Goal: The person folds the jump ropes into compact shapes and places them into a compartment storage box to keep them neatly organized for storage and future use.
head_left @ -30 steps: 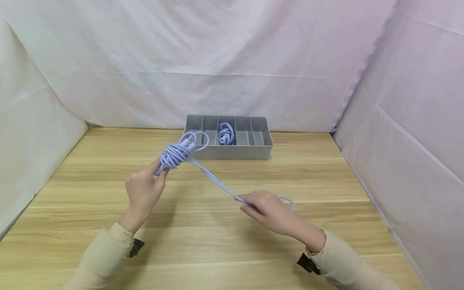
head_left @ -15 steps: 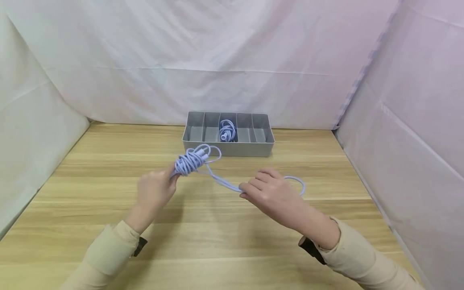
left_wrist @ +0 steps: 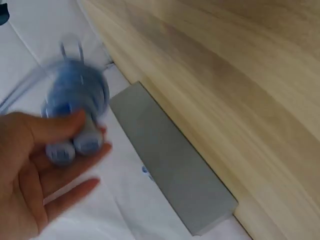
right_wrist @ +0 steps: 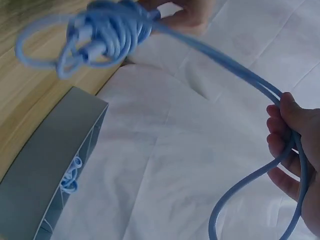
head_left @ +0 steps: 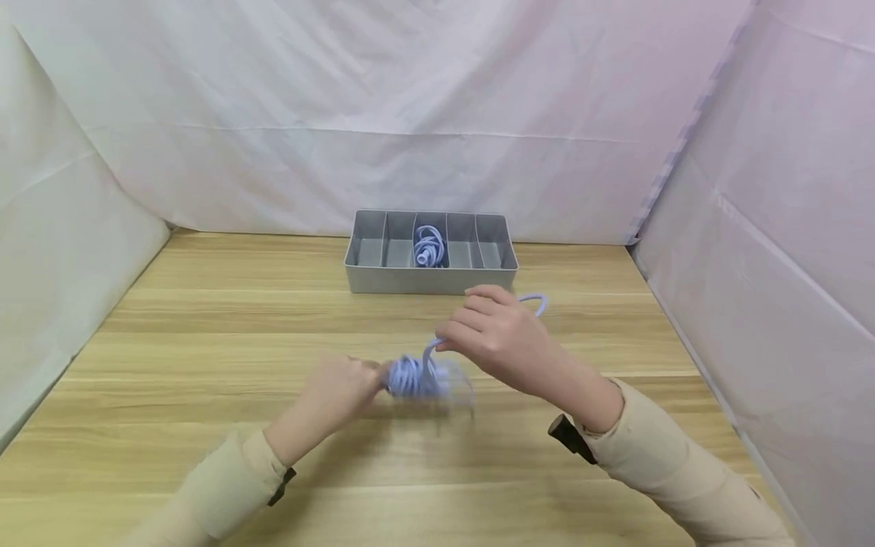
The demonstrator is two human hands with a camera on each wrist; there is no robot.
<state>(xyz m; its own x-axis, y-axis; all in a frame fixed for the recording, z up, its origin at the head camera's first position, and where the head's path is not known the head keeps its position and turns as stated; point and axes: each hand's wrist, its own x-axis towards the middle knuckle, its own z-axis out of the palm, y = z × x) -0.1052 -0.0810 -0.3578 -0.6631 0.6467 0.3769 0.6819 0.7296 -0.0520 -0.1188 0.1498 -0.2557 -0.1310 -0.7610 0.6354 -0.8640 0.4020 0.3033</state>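
My left hand (head_left: 342,391) pinches the ends of two handles of a light blue jump rope (head_left: 408,377), its cord wound round them in a thick bundle. The left wrist view shows two round handle ends (left_wrist: 87,142) between thumb and fingers, blurred by motion. To the right, my right hand (head_left: 502,334) grips the doubled free cord. In the right wrist view this cord (right_wrist: 225,62) runs from the bundle to the thumb and fingers, and a loop hangs below them. A second light blue corded bundle (head_left: 428,248) lies in the middle compartment of a grey divided box (head_left: 431,282).
The box stands at the back of the wooden table (head_left: 239,304), close to a white cloth backdrop (head_left: 410,91). Cloth walls also border the table at left and right. Besides the middle one, the box's compartments hold nothing visible in the head view.
My left hand has swung right and down with the bundle, in front of the box and near the right hand. My right hand has risen slightly, still gripping the cord.
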